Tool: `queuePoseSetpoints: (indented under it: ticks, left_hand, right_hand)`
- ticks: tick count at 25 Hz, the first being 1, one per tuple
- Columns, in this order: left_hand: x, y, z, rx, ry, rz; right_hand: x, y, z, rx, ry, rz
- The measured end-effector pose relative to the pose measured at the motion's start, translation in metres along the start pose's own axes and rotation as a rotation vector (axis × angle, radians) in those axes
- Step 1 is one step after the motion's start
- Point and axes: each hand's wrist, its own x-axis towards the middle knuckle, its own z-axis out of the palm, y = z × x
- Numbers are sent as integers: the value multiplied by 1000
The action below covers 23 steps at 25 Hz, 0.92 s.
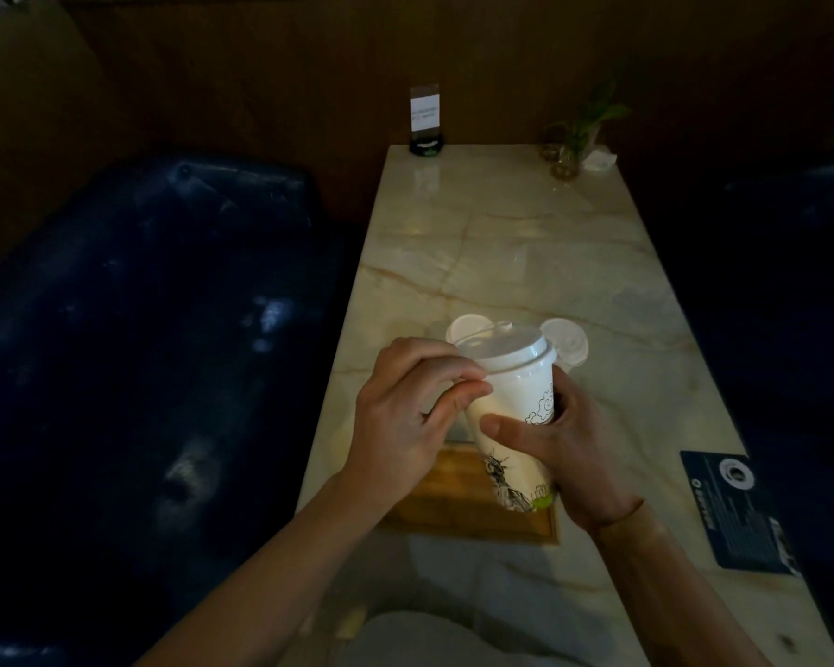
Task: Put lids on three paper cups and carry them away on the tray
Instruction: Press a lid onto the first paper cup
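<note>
Left hand (405,406), centre frame, pinches the rim of a white plastic lid (504,348) on a tall white paper cup with black line drawings (511,426); right hand (557,445) wraps the cup's body, holding it tilted above a wooden tray (458,503) on the pale marble table (526,243). Two more white lids (463,327) (569,341) lie behind the cup. Lower right: a dark printed card (737,512).

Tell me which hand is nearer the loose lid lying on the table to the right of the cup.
Right. The right hand grips the cup just below that lid; the left hand pinches the cup's rim on the far side.
</note>
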Motion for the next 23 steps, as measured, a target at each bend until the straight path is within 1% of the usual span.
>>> queuePoseSetpoints:
  ticks: [4,10,12,14,16,19,23]
  left_hand:
    - [0,-2,-3,3,9,4]
    - [5,-1,-3,29,27,0]
    - [8,0,-1,54,17,7]
    - [9,4,4,95,5,30]
    - [9,7,8,125,-15,51]
    - [8,12,7,127,-24,54]
    - [9,15,5,93,-21,37]
  right_hand:
    - [3,0,-4,71,-96,11]
    - [12,1,-1,107,-115,-16]
    - [13,2,3,-9,-76,-65]
    - [11,3,10,-160,3,-140]
    - [6,3,17,-241,83,-186]
    - [0,6,22,-239,171,-211]
    - [-4,9,20,-177,178,-193]
